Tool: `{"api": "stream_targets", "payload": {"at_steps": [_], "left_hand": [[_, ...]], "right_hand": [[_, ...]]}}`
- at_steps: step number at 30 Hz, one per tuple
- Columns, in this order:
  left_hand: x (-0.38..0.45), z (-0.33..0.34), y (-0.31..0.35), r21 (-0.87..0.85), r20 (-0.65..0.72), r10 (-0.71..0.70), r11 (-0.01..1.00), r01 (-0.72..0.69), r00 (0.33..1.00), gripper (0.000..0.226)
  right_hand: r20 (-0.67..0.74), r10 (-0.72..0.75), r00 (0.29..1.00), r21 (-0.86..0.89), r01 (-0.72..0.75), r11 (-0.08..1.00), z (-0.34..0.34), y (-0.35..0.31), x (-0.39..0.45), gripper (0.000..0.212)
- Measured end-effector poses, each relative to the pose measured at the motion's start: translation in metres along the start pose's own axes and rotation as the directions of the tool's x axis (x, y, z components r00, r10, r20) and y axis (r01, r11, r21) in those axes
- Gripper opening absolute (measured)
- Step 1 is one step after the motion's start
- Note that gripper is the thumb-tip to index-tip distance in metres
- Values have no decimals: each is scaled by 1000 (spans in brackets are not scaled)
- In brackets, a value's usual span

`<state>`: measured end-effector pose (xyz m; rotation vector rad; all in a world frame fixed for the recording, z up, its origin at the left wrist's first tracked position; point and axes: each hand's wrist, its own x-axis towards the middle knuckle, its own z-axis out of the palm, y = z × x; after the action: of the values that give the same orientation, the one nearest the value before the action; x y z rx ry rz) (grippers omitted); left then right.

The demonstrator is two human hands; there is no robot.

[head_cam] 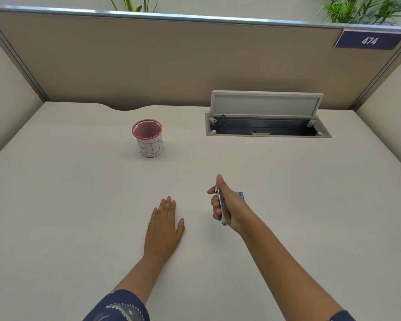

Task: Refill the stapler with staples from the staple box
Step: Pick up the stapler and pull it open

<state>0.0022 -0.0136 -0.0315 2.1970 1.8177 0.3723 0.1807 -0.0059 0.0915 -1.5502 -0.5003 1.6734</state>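
Beige table [79, 205], cubicle setup, tan partition [148, 66] behind it. Left hand [164, 224] lies flat on the table, palm down, fingers straight and together, grip released, holding nothing. Right hand [225, 202] is just right of it, slightly further forward, raised a bit off the surface by the look of the shadow, though I can't be sure of that. Its grip is clenched round the stapler [223, 209]: fingers curled under, thumb pointing forward along the top. Stapler is a slim, silvery-purple body, running lengthwise through the fist, rear end sticking out toward the wrist. Can't tell whether its magazine is open or closed.

Small blue-purple edge [241, 195] pokes out at the right side of that hand, behind the knuckles. Could be the staple box, could be part of the stapler; too hidden to say.

Pink mesh cup [147, 137] stands upright on the table, well forward and left of both hands, white paper label wrapped round it reading "BIN". Inside not readable from here.

Cable tray [267, 127] recessed in the table at the back right, grey lid [265, 104] flipped up against the partition. Number plate [369, 40] "474" top right on the partition. Green plants [366, 10] show above it. Dark patterned sleeves [123, 306] at the bottom edge.
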Motion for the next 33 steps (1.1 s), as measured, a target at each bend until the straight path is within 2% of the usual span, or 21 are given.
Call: {"api": "stream_targets", "payload": {"at_steps": [3, 9, 14, 20, 33], "left_hand": [[0, 0, 0, -1, -3, 0, 1000, 0, 1000, 79], [1, 1, -1, 2, -4, 3, 1000, -3, 1000, 77], [1, 1, -1, -6, -5, 2, 1000, -2, 1000, 78], [0, 2, -2, -17, -6, -1, 1000, 0, 1000, 76], [0, 2, -1, -14, -11, -5, 1000, 5, 1000, 76]], "right_hand": [[68, 19, 998, 103, -26, 994, -6, 1, 2, 49], [146, 0, 989, 181, -27, 983, -8, 2, 3, 52], [138, -24, 990, 185, -2, 983, -9, 3, 1, 53], [132, -23, 991, 298, -18, 954, -11, 7, 3, 54], [154, -22, 988, 206, -10, 978, -10, 9, 2, 53]]}}
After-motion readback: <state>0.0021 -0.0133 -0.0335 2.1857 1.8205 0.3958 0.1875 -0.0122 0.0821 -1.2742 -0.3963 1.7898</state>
